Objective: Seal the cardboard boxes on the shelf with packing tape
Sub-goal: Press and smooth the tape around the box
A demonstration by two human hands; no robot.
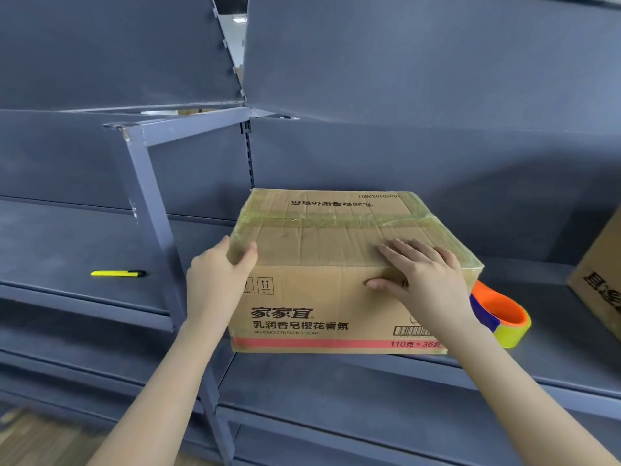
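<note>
A cardboard box (322,250) printed with soap lettering stands on the grey shelf (554,331), with clear tape along its top seam and edges. My left hand (220,280) grips the box's near left corner, thumb on top and fingers round the side. My right hand (420,277) lies flat on the top near the front edge, fingers straight and thumb down on the front face. A tape dispenser (500,317) with an orange core and a yellowish roll sits on the shelf just right of the box, partly behind my right wrist.
A yellow utility knife (117,273) lies on the left shelf bay. A grey steel upright (158,230) stands between the bays, close to my left hand. A second cardboard box (601,280) shows at the right edge. More shelves run below.
</note>
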